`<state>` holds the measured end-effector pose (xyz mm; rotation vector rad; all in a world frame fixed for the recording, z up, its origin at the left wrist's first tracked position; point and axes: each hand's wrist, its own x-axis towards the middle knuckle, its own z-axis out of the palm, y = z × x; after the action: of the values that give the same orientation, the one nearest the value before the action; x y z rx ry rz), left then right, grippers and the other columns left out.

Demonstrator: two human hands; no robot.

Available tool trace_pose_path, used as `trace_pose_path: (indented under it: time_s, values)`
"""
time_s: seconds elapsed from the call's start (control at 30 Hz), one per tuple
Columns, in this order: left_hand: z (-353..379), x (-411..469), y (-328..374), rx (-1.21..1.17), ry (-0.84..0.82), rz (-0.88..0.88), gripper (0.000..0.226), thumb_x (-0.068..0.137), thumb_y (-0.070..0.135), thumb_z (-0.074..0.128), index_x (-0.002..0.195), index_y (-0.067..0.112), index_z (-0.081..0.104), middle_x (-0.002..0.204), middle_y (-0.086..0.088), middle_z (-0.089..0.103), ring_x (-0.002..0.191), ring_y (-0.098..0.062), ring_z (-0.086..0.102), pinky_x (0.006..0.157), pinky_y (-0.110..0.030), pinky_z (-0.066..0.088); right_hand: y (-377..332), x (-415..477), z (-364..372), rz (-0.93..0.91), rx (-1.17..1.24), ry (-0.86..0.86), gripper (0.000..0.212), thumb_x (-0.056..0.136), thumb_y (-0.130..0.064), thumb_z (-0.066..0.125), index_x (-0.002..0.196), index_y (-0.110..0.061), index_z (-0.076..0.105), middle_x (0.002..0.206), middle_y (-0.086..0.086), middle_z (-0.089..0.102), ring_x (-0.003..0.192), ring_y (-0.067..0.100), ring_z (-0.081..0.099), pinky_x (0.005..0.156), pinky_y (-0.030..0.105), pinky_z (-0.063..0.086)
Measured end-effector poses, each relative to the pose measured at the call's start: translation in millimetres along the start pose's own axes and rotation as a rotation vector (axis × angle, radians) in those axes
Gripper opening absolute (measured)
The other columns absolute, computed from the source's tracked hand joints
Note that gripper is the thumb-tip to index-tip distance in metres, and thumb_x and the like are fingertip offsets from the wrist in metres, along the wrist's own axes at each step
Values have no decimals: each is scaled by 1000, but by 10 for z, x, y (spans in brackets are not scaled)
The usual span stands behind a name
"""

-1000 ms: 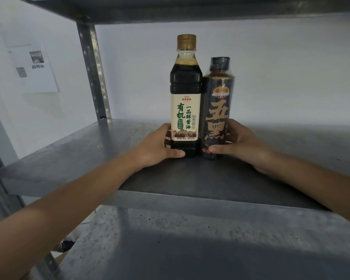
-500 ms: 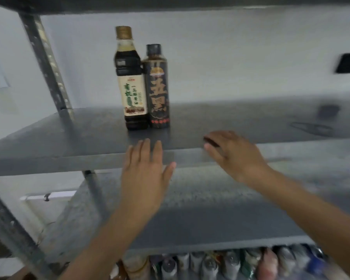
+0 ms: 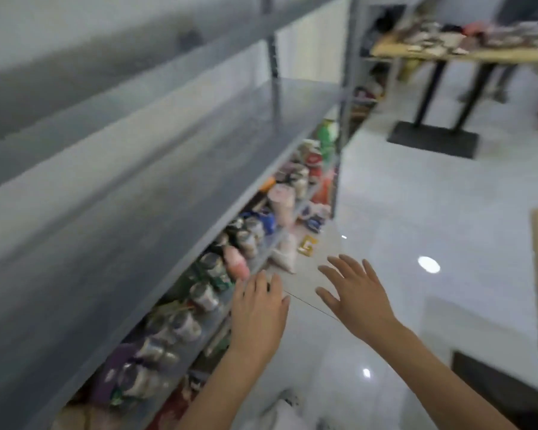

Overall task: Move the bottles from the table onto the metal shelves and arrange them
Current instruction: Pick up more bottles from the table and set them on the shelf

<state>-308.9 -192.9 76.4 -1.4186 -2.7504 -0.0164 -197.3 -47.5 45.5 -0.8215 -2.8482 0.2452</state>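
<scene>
Bottles (image 3: 204, 295), blurred, crowd the lowest tier of the metal shelves (image 3: 143, 212); left hand (image 3: 258, 315) and right hand (image 3: 354, 294) hover beside them over the floor (image 3: 447, 212), fingers spread, holding nothing

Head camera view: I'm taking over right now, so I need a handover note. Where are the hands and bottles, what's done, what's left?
Left hand: open, empty, fingers spread, beside the metal shelves.
Right hand: open, empty, over the floor.
Things: jars and bottles crowd the low shelf; the grey shelves above look bare in this blurred view.
Done: no bottle is in hand.
Left: probably fetch more from the table at the back; what it carries is too blurred to name.
</scene>
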Motion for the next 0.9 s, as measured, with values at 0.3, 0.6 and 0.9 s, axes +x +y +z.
trace_pose_path:
  time_s: [0.3,0.6,0.9]
  values:
    - [469,458,937,44,-125,733,47,65,37,82,103,13,67,88,-7,68,79,-26,66,71,-42,56,592,-1479,211,879,87,-2,44,92,-44,49,132,-24,51,139,-3,50,134,19,40,110,47,28]
    - [640,-100,1786,-38,-271,1334,47,97,38,43,139,17,41,136,-5,51,125,-24,48,109,-42,32,-113,-2743,366,1572,236,146,50,95,-44,43,142,-27,38,147,-7,38,138,10,30,114,33,24]
    - [466,-1186,2530,-121,-405,1697,54,98,39,42,145,19,25,140,-1,45,126,-19,43,105,-31,33,-792,-3867,382,2000,485,570,46,92,-32,55,134,-16,48,140,2,48,128,20,42,104,33,34]
